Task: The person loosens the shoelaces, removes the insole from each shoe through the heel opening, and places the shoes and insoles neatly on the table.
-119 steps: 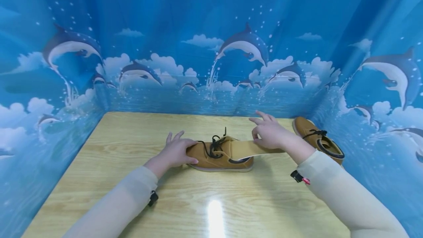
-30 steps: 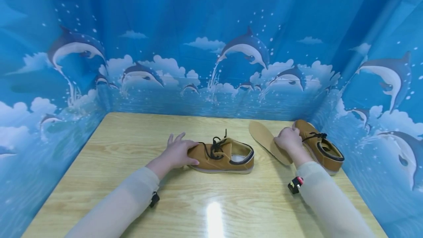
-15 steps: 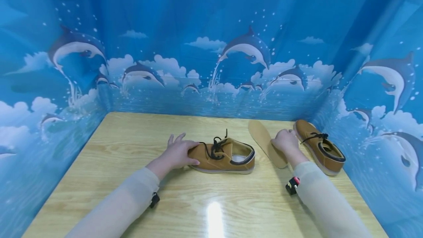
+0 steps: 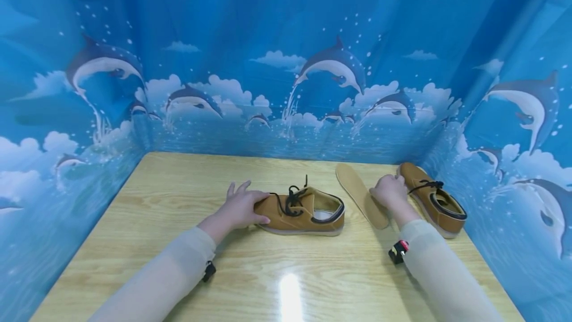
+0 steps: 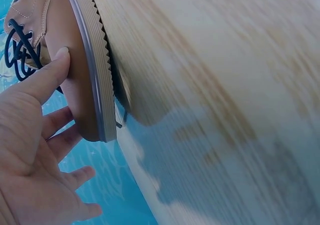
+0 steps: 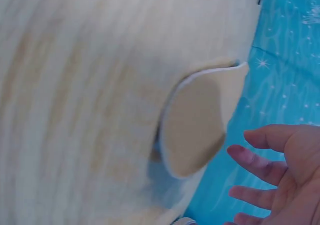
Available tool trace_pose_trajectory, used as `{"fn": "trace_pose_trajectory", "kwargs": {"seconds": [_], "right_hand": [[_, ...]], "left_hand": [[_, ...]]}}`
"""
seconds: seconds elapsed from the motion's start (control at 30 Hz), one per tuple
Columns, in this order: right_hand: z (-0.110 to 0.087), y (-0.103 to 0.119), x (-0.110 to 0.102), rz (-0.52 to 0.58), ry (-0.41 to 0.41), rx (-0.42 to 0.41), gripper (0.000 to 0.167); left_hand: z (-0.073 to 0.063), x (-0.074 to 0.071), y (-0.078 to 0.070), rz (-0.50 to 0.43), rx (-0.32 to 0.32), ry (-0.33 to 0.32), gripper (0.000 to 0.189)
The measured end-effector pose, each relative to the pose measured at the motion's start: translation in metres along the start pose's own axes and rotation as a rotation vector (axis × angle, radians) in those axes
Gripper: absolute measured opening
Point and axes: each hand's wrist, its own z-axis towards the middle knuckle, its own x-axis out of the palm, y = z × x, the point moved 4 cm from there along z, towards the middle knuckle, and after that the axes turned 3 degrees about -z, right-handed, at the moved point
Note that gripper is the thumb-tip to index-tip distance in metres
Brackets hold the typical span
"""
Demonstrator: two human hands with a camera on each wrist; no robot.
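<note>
My left hand (image 4: pixel 241 206) grips the toe of a brown lace-up shoe (image 4: pixel 321 205), thumb on the near side and two fingers round the far side; its other fingers stick out. The shoe stands upright on its sole, toe to the left, its black laces tied and a pale inner sole showing in the opening. To its right lies a tan insole (image 4: pixel 357 193), slanted on the table. My right hand (image 4: pixel 390 190) hovers beside the insole; in the right wrist view its loosely bent fingers (image 6: pixel 265 135) hold nothing and stand apart from the insole.
A matching brown shoe (image 4: pixel 431 198) with tied black laces stands at the table's right edge, just past my right hand. The wood-grain table (image 4: pixel 223 272) is backed and flanked by a blue dolphin-print curtain (image 4: pixel 250 53).
Four seconds ago my right hand was holding the insole partly inside the shoe. It has come out and now lies on the table, let go. My left hand keeps its hold.
</note>
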Motion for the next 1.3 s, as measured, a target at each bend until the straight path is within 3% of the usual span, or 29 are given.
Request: {"fn": "trace_pose_trajectory", "kwargs": {"seconds": [0.63,1.07,1.3], "right_hand": [[-0.035,0.033,-0.033,-0.007,-0.113,-0.144,0.036],[-0.058,0.066,-0.043,-0.051,-0.278,-0.306,0.023],[-0.067,0.082,-0.041,-0.035,-0.296,-0.328,0.020]], "left_hand": [[-0.002,0.002,0.001,-0.008,0.016,-0.016,0.075],[-0.003,0.002,0.001,-0.014,0.008,-0.022,0.075],[-0.003,0.003,0.000,-0.017,0.010,-0.020,0.075]]}}
